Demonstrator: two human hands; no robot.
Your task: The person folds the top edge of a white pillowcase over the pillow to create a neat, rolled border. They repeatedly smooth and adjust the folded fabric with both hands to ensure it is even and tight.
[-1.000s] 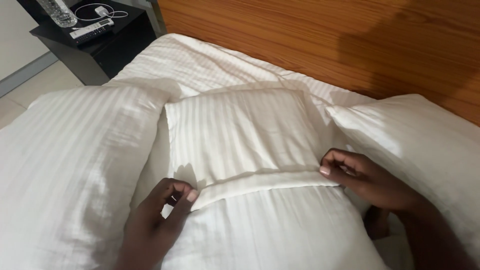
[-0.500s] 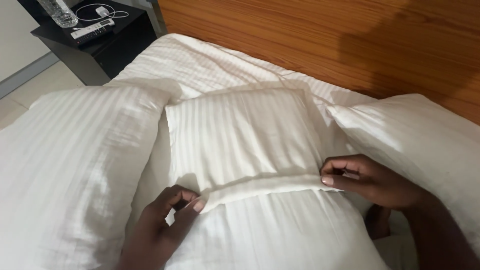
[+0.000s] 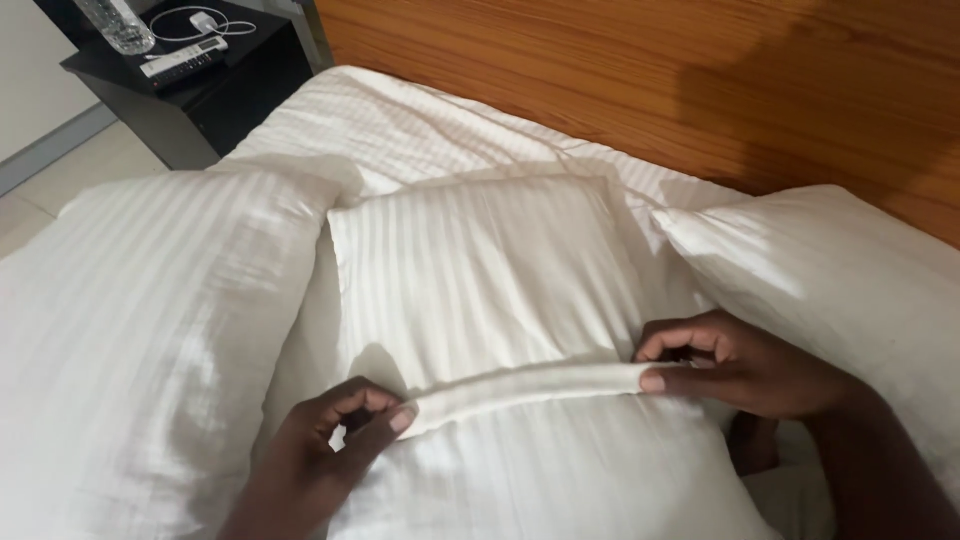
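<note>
A white striped pillow [image 3: 480, 270] lies in the middle of the bed, its case open at the near end. The case's open edge is a folded band [image 3: 530, 385] running across the pillow. My left hand [image 3: 320, 450] pinches the band's left end between thumb and fingers. My right hand [image 3: 740, 365] pinches the band's right end the same way. Below the band lies more of the white case [image 3: 540, 480].
A large white pillow [image 3: 130, 340] lies to the left and another [image 3: 830, 280] to the right. A wooden headboard [image 3: 650, 80] stands behind. A black bedside table [image 3: 215, 90] at top left carries a plastic bottle [image 3: 115, 22], a remote [image 3: 180, 62] and a charger cable.
Both hands have slid slightly toward me along with the folded band, and the fold looks tighter and narrower than a second ago.
</note>
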